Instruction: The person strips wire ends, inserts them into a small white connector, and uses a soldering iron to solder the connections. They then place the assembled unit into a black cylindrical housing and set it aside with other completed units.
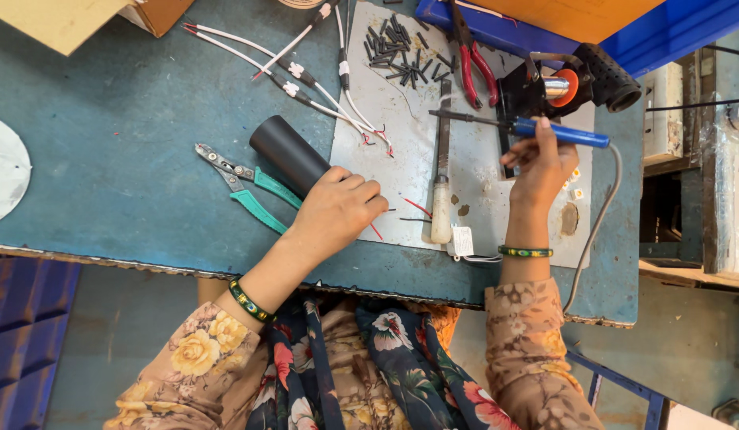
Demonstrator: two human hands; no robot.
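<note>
My left hand is closed around the near end of a black cylinder that lies slanted on the blue-green table. My right hand grips a soldering iron with a blue handle; its dark tip points left over a grey metal sheet. White cables with red and black wire ends run from the top down to the sheet near my left hand.
Teal-handled pliers lie left of the cylinder. A file with a pale handle, red-handled pliers, several small black pieces and a black soldering stand rest on or by the sheet. Cardboard sits top left.
</note>
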